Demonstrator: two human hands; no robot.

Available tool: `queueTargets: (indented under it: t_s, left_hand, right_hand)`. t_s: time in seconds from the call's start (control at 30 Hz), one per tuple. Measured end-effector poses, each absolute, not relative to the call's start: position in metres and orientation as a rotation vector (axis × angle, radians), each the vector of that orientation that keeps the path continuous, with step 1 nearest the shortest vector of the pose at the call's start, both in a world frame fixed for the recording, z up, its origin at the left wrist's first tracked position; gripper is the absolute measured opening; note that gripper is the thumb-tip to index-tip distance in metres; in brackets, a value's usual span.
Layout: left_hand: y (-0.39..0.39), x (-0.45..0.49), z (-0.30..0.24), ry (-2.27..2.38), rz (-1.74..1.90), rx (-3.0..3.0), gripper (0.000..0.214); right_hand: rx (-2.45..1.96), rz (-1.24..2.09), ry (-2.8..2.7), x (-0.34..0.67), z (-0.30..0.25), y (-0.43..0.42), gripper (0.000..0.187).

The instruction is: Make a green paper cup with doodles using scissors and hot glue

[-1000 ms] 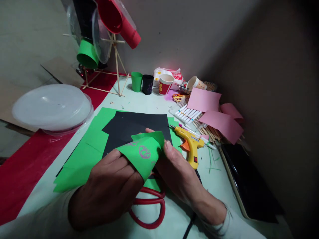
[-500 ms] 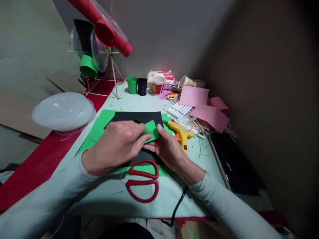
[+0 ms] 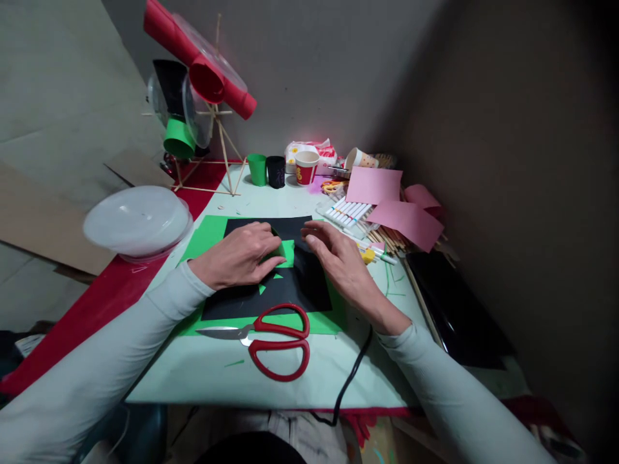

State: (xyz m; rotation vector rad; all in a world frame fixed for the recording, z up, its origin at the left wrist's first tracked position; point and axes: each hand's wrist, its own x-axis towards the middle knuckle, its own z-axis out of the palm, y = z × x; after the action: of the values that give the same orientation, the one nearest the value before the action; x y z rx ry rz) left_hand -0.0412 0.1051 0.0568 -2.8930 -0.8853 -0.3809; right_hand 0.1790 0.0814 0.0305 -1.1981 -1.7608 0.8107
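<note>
My left hand (image 3: 242, 256) is closed on a small piece of green paper (image 3: 289, 252) above a black sheet (image 3: 309, 299). Its fingers hide part of that piece. To the right, my right hand (image 3: 341, 267) is open, fingers slightly bent and apart from the paper. Small green scraps (image 3: 262, 290) lie on the black sheet, which rests over larger green paper (image 3: 203, 232). Red-handled scissors (image 3: 280, 341) lie in front of both hands, blades pointing left. Behind my right hand a yellow glue gun (image 3: 367, 255) is mostly hidden.
Pink paper (image 3: 374, 185), markers (image 3: 349, 211) and wooden sticks crowd the right. Green (image 3: 257, 170), black (image 3: 276, 172) and red paper cups (image 3: 306, 169) stand at the back. A stick frame (image 3: 227, 161) with red tubes rises back left, near plastic lids (image 3: 138, 219). A black cable (image 3: 351, 380) crosses the front edge.
My right hand has let go of the green paper and moved slightly right, now covering most of the glue gun. My left hand keeps the paper. The view has shifted slightly.
</note>
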Motion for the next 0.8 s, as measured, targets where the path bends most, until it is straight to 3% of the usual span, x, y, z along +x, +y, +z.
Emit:
queueTargets:
  t_s: [0.23,0.37,0.57,0.67,0.8]
  left_hand:
    - [0.109,-0.042,0.055,-0.76,-0.673,-2.989,0.018]
    - [0.107,-0.043,0.053,-0.848,-1.198,-2.956,0.018]
    - [0.101,-0.07,0.039,-1.484,-1.735,-2.909,0.047]
    - [0.1,-0.083,0.03,-1.735,-1.558,-3.042,0.06]
    - [0.1,-0.086,0.022,-1.736,-1.001,-3.16,0.075]
  right_hand:
    - [-1.123,0.708,-2.125,0.167,0.019,0.083,0.046]
    - [-1.165,0.654,-2.158,0.167,0.013,0.083,0.047]
    - [-1.153,0.594,-2.108,0.175,0.016,0.085,0.045]
    - [-1.108,0.549,-2.11,0.175,0.023,0.083,0.049]
    - [-0.911,0.413,-2.172,0.17,0.031,0.081,0.047]
